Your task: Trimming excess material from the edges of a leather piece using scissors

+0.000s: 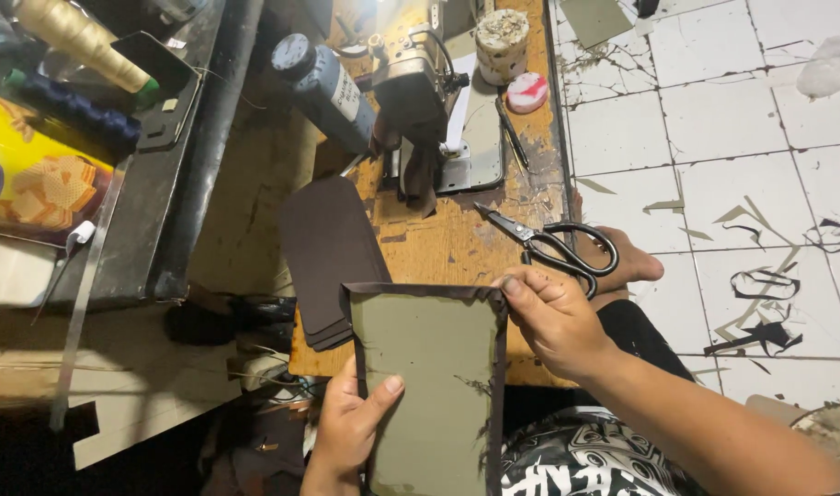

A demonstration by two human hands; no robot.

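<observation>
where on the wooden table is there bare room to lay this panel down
Bare wood shows between the stack of dark pieces, the scissors and the olive panel held by the left hand and right hand. The far end is crowded: sewing machine, bottle, small round tin.

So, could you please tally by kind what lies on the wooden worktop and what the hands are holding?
Scissors: 1
Sewing machine: 1
Dark bottle: 1
Stack of dark brown pieces: 1
Olive panel with dark edging, held by the left hand and the right hand: 1
Total: 5
</observation>
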